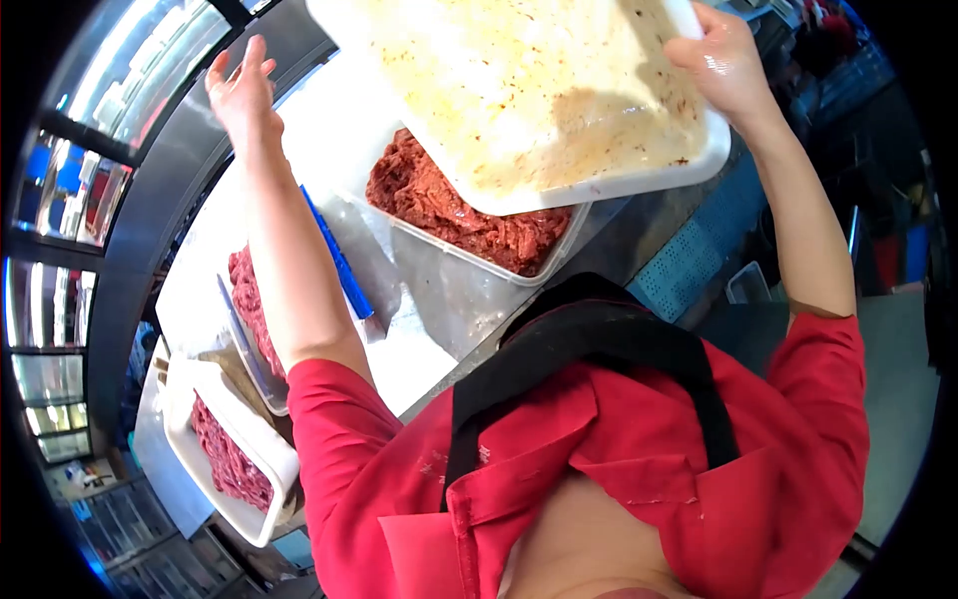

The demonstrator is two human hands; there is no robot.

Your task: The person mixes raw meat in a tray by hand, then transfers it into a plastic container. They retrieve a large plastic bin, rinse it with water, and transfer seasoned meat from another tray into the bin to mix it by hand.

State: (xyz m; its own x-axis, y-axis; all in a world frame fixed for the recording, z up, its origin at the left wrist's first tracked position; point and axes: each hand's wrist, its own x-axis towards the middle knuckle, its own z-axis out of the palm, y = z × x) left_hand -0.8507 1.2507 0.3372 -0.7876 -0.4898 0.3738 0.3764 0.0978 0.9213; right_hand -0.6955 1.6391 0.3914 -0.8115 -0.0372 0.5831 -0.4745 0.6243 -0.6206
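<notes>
My right hand [726, 68] is closed on the rim of a large white plastic tub [539, 100], which it holds up tilted. Smears and small reddish scraps cover the tub's inner face, and no meat lies in it apart from these. Partly hidden beneath it, a clear plastic container [464, 250] full of reddish ground meat [429, 190] stands on the metal table. Out to the left, my left hand [244, 90] is raised with its fingers apart, holding nothing.
At the left, a white tub [284, 464] holds ground meat [230, 454]. Beside it, another container of meat [254, 299] is partly behind my left arm. A blue-handled tool [334, 250] lies on the metal table [439, 309]. A blue perforated strip [689, 265] runs along the right.
</notes>
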